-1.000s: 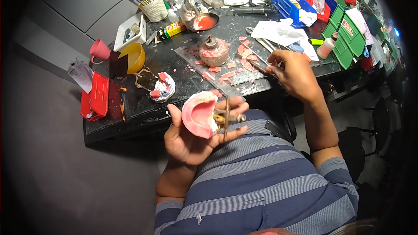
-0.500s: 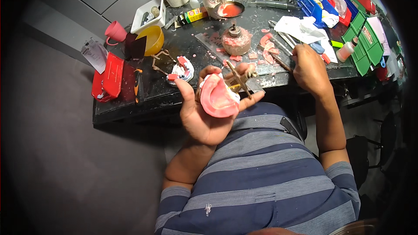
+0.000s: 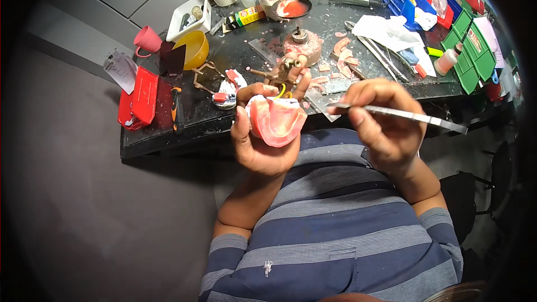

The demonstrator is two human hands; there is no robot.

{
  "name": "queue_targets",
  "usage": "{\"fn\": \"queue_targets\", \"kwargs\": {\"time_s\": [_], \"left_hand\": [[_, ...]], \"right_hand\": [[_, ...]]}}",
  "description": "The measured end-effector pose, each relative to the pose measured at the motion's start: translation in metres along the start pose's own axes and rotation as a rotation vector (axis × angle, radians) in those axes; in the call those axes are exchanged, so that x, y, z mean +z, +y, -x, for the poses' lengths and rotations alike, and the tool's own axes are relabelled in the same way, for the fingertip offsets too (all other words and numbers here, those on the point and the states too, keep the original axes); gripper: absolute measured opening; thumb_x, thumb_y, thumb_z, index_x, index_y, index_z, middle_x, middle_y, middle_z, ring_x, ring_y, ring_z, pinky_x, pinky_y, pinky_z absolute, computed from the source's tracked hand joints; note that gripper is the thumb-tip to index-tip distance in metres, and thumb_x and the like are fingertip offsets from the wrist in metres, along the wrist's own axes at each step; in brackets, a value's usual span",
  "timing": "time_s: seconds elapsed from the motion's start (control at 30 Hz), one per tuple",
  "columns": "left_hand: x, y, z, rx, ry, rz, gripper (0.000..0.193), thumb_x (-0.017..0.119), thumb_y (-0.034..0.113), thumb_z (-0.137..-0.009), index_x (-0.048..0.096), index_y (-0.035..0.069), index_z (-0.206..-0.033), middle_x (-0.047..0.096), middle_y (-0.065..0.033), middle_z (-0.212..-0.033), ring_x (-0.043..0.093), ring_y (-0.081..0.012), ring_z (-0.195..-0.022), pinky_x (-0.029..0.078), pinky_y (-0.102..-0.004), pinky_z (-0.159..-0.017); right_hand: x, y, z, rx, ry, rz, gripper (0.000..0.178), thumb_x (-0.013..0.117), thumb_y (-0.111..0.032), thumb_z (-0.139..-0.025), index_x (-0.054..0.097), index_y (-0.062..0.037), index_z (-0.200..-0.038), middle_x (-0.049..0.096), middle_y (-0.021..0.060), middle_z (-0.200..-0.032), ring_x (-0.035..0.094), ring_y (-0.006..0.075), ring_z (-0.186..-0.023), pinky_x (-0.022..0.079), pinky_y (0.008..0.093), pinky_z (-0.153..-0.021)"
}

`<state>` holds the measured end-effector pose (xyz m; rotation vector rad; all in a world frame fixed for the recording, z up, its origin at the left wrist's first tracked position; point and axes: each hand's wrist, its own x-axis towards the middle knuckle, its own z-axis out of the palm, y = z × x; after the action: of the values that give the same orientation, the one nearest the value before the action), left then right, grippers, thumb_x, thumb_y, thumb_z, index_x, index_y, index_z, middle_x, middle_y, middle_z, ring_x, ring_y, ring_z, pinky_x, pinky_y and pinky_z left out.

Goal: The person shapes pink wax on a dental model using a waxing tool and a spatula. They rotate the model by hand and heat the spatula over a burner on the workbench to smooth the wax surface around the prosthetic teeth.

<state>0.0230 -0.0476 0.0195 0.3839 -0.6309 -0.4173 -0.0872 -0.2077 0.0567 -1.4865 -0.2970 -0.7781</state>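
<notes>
In my left hand (image 3: pixel 263 161) lies a dental cast (image 3: pixel 275 126) covered with a pink wax base, its horseshoe ridge facing up. It is mounted on a brass articulator (image 3: pixel 290 70), whose frame stands up beyond my curled fingers. My right hand (image 3: pixel 391 128) pinches a slim metal wax knife (image 3: pixel 428 118), held level to the right of the cast and apart from it. Behind my left fingers, another white cast (image 3: pixel 228 90) with red wax blocks rests on the bench. A wax-spattered spirit burner (image 3: pixel 302 49) stands past the articulator.
Pink wax scraps (image 3: pixel 344 56) litter the black bench (image 3: pixel 235 61). At the back is a pan (image 3: pixel 295 9) of red wax. A yellow bowl (image 3: pixel 196 50) and red box (image 3: pixel 138 100) stand left. Metal tools and white tissue (image 3: pixel 386 29) lie right, near blue bins (image 3: pixel 398 3).
My right hand has lifted from the bench and come toward me with the wax knife. My left hand has turned the cast slightly, with the articulator now pointing away.
</notes>
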Motion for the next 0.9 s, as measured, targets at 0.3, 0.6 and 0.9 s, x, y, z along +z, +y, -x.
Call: {"fn": "queue_targets", "kwargs": {"time_s": [0.3,0.6,0.9], "left_hand": [[0.006,-0.005,0.002,0.185,-0.033,-0.192,0.037,0.047,0.037,-0.105,0.052,0.002,-0.119,0.038,-0.0346,-0.154,0.04,-0.049,-0.147,0.022,-0.0706,-0.125],[0.003,-0.005,0.001,0.29,-0.084,-0.353,0.04,0.05,0.036,-0.102,0.053,0.0,-0.118,0.038,-0.037,-0.151,0.04,-0.0483,-0.147,0.027,-0.0691,-0.124],[-0.001,-0.006,-0.003,0.335,-0.128,-0.399,0.041,0.052,0.036,-0.102,0.054,-0.001,-0.119,0.038,-0.0368,-0.151,0.041,-0.0478,-0.147,0.026,-0.0673,-0.124]], "right_hand": [[0.011,0.005,-0.001,-0.22,-0.185,0.409,0.025,0.076,0.008,-0.083,0.069,0.0025,-0.107,0.075,0.0182,-0.109,0.077,0.0272,-0.093,0.063,0.0328,-0.082],[0.018,0.003,-0.003,-0.281,-0.143,0.483,0.023,0.079,0.007,-0.085,0.069,0.0036,-0.105,0.075,0.0176,-0.1,0.077,0.0277,-0.092,0.062,0.0338,-0.08],[0.017,0.003,-0.003,-0.275,-0.21,0.463,0.024,0.078,0.008,-0.084,0.068,0.0044,-0.105,0.073,0.019,-0.102,0.077,0.0325,-0.097,0.062,0.0375,-0.084]]}}
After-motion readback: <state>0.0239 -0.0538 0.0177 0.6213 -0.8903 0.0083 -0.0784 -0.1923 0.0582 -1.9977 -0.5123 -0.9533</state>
